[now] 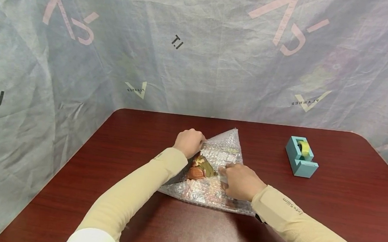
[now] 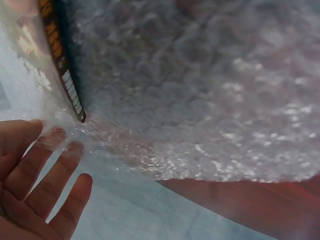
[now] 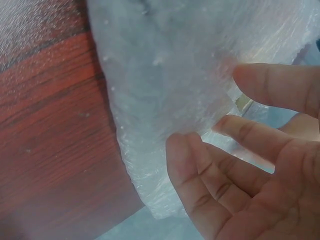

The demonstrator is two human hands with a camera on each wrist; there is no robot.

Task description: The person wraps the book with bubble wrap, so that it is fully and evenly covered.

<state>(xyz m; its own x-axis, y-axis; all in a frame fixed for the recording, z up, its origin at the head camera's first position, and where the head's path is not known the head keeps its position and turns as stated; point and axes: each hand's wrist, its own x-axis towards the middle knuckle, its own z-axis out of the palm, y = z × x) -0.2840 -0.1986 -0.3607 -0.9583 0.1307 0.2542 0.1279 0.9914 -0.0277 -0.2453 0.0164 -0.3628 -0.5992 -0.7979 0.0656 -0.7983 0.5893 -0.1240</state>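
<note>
I see a sheet of bubble wrap lying near the middle of the dark red table, folded over a flat printed item whose orange and brown cover shows through a gap between the hands. In the left wrist view the item's edge sits under the wrap.

My left hand is at the upper left edge of the wrap. From the head view its fingers look curled at the folded edge; the left wrist view shows the fingers fairly straight, with their tips touching the wrap. I cannot tell whether it grips the wrap or only presses it.

My right hand rests on the right part of the wrap, just beside the exposed cover. In the right wrist view its fingers are loosely bent and spread, touching the wrap near its edge without clamping it.

A light blue tape dispenser stands on the table to the right, well apart from the wrap.
</note>
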